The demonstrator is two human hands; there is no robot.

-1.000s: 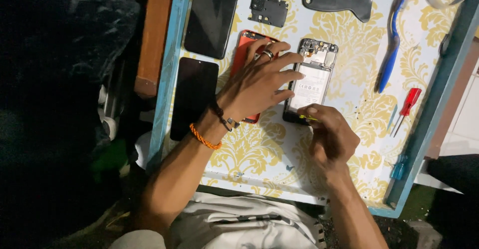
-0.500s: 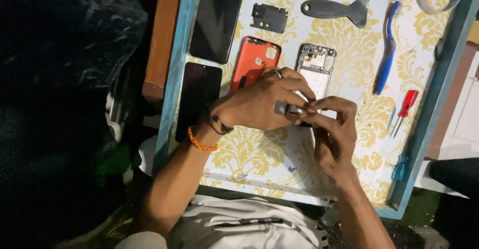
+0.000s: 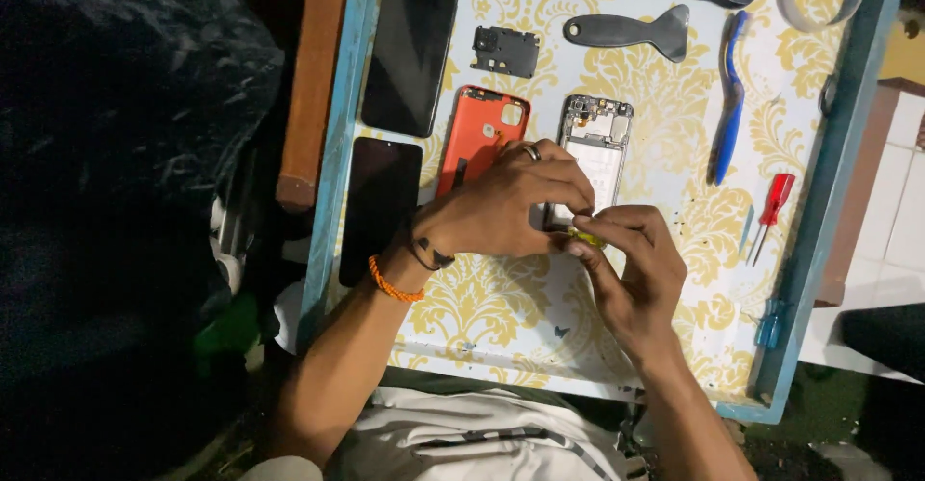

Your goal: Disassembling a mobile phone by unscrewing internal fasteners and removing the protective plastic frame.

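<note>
At the far left of the patterned table (image 3: 482,317), two black screen panels (image 3: 409,49) lie with their long sides running away from the person, one above the other. Next to them lies an orange back cover (image 3: 477,134), also lengthwise away from the person, with a small dark cover plate (image 3: 505,51) beyond it. The left hand (image 3: 501,209), with an orange band at its wrist, curls over the near end of the opened phone (image 3: 597,144), fingers bent and pressing down on it. The phone lies flat at the middle of the table, its long axis pointing away from the person, camera end farthest, near end hidden beneath the hands. The right hand (image 3: 636,269) meets the left at that near end, thumb and forefinger pinched on a small yellow-handled tool (image 3: 586,238), the rest of which is hidden. Farther right lie a grey scraper (image 3: 626,30), a blue toothbrush (image 3: 729,105) and a red screwdriver (image 3: 771,206), each well apart from the hands.
</note>
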